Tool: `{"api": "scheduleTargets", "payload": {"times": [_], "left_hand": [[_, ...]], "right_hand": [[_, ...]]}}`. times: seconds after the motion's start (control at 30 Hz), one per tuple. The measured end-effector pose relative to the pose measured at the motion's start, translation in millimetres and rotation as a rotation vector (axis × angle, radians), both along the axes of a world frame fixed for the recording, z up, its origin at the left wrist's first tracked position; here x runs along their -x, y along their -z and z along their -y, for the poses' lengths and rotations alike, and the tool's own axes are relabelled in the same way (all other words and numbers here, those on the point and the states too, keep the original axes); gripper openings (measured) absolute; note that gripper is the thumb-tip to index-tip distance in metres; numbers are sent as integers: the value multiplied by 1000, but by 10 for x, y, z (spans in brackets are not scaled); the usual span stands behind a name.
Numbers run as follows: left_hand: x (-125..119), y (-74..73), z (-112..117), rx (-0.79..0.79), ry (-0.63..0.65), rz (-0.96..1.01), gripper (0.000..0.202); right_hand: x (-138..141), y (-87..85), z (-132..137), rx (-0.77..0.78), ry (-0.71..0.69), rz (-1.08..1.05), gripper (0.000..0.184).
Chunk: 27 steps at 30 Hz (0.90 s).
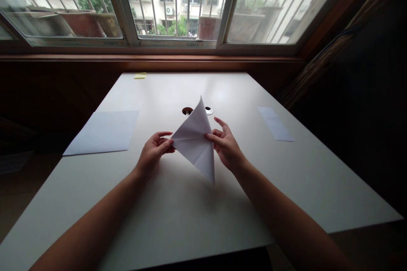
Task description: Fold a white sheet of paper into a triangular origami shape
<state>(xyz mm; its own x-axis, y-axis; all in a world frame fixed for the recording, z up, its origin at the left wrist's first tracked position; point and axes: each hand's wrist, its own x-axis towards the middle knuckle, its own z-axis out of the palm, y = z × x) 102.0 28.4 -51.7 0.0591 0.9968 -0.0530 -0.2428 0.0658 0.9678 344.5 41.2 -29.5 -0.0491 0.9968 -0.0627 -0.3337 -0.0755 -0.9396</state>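
Observation:
A folded sheet of white paper [195, 139], roughly triangular with faint creases, is held up above the white table [171, 220]. My left hand [154, 150] pinches its left corner between thumb and fingers. On the paper's right edge, the thumb of my right hand [227, 144] presses against the front, with fingers behind it; the index finger points up and away. One paper tip points upward and another hangs down toward the tabletop. The far side of the paper is hidden from me.
A stack of white paper [104, 131] lies at the table's left edge. A narrow paper strip [275, 123] lies to the right. Yellow sticky notes [140, 76] sit at the far left. Behind the folded paper are a round cable hole [187, 111] and a ring-shaped cover [208, 110].

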Motion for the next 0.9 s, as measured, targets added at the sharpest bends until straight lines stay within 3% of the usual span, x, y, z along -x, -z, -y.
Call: {"api": "scheduleTargets", "payload": {"times": [0.7,0.9], "left_hand": [[27,3,-27,62,32,18,48],[45,19,-40,129,73,12,31]], "right_hand": [[-121,-11,-67,2,10,8,68],[-117,-21,-61,-10,15,13,66]]}}
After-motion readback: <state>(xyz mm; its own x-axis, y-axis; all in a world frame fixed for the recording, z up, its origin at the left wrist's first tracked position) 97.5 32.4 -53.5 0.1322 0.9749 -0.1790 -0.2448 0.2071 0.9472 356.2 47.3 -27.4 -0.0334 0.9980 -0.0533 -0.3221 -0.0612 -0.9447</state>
